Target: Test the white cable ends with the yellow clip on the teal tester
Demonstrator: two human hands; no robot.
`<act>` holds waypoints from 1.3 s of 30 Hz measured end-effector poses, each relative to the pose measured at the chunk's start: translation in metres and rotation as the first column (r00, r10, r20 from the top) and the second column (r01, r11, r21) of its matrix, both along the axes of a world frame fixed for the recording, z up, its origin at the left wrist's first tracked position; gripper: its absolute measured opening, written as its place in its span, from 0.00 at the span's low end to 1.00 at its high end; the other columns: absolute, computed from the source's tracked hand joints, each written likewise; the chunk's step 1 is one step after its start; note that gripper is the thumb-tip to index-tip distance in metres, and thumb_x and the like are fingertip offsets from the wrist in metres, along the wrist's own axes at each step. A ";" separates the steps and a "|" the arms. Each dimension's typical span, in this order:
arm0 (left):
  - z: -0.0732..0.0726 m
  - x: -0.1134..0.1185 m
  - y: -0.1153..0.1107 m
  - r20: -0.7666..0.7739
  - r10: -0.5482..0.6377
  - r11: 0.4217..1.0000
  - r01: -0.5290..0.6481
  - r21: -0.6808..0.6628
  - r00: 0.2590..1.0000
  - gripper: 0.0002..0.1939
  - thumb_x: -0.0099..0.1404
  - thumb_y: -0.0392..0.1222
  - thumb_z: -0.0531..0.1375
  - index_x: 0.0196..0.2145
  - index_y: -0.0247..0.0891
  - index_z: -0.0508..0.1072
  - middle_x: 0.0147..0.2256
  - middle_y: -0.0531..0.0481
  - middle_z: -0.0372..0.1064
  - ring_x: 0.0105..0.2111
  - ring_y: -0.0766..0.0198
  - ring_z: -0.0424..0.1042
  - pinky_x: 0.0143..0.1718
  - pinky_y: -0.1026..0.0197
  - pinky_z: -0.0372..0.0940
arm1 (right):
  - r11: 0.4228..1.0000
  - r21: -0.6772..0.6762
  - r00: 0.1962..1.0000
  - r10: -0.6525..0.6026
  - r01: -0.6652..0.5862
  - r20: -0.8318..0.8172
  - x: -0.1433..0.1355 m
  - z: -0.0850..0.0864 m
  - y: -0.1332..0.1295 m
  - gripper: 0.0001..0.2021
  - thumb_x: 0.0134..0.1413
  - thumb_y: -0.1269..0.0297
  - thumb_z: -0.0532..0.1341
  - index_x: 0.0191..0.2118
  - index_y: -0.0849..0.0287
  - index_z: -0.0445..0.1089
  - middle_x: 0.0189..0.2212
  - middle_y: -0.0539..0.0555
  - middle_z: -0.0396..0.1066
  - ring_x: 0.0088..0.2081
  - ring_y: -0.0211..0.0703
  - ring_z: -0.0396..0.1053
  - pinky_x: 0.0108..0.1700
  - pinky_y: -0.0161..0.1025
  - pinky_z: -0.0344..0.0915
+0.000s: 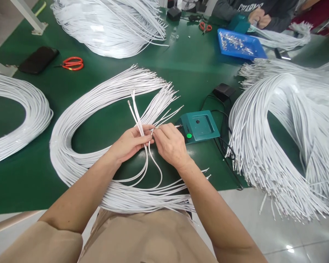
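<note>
1. Your white wires [138, 120] stand up through your left hand [131, 142], above the green table [24, 193], their lower lengths curving down toward the big coil [63, 142].
2. Your left thumb and fingers pinch that small bunch; your right hand [171, 144] is curled just beside it, in front of the teal device [204, 126]. Its fingertips hide their contact, so I cannot tell whether they close on a wire.
3. Expect each strand to be light and bendy with some spring, its smooth jacket apt to slide; the small ends are probably the delicate part.
4. Take hold just behind the end.
5. They look thin, round and glossy, and one upper end shows a metallic tip.
</note>
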State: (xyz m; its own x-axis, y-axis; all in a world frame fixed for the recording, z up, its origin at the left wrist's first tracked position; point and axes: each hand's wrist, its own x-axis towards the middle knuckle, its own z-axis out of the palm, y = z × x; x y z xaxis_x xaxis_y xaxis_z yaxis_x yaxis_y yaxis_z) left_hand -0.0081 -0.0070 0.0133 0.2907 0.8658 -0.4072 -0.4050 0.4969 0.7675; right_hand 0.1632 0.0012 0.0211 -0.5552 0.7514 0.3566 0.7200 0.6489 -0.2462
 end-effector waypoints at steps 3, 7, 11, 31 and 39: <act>-0.004 0.005 0.003 -0.085 0.066 0.995 -0.059 0.082 0.994 0.19 0.51 0.35 0.69 0.42 0.35 0.76 0.31 0.55 0.68 0.29 0.72 0.71 0.45 0.61 0.69 | 0.999 0.036 0.995 -0.011 0.007 0.095 0.009 0.006 0.011 0.14 0.65 0.67 0.48 0.40 0.60 0.71 0.37 0.58 0.72 0.40 0.48 0.63 0.47 0.44 0.55; -0.010 0.012 0.008 -0.225 0.134 0.981 -0.097 0.166 0.965 0.22 0.49 0.38 0.70 0.43 0.35 0.75 0.30 0.56 0.68 0.29 0.68 0.74 0.42 0.58 0.69 | 0.992 0.009 0.970 -0.123 0.124 0.207 0.024 0.012 0.032 0.09 0.60 0.71 0.53 0.41 0.61 0.70 0.39 0.59 0.74 0.44 0.50 0.65 0.57 0.48 0.49; -0.015 0.015 0.011 -0.295 0.153 0.976 -0.098 0.193 0.943 0.23 0.49 0.41 0.70 0.43 0.34 0.74 0.29 0.56 0.68 0.29 0.66 0.75 0.42 0.57 0.69 | 0.994 -0.080 0.955 -0.049 0.076 0.293 0.034 0.011 0.044 0.10 0.58 0.74 0.53 0.32 0.60 0.70 0.30 0.55 0.74 0.38 0.47 0.67 0.60 0.49 0.46; -0.032 0.024 0.013 -0.597 0.228 0.947 -0.033 0.319 0.769 0.19 0.49 0.40 0.68 0.41 0.37 0.78 0.31 0.53 0.73 0.28 0.66 0.72 0.40 0.60 0.67 | 0.997 -0.081 0.959 0.017 0.006 0.282 0.041 0.005 0.043 0.12 0.59 0.75 0.51 0.39 0.61 0.72 0.28 0.56 0.73 0.37 0.45 0.68 0.63 0.46 0.49; -0.030 0.022 0.013 -0.603 0.189 0.956 -0.004 0.294 0.775 0.21 0.49 0.41 0.68 0.42 0.36 0.77 0.32 0.52 0.73 0.29 0.65 0.72 0.40 0.60 0.66 | 0.928 0.064 0.915 -0.373 0.368 0.152 0.052 0.002 0.034 0.19 0.62 0.66 0.52 0.57 0.63 0.64 0.62 0.66 0.59 0.65 0.61 0.50 0.64 0.66 0.37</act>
State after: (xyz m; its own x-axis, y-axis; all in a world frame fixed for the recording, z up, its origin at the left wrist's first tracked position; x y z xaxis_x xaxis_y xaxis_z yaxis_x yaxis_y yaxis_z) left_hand 0.0140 0.0059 -0.0165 -0.0355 0.9743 -0.2223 0.1697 0.2251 0.9594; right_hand 0.2154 0.0349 0.0231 -0.2903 0.9035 0.3153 0.9382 0.3337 -0.0923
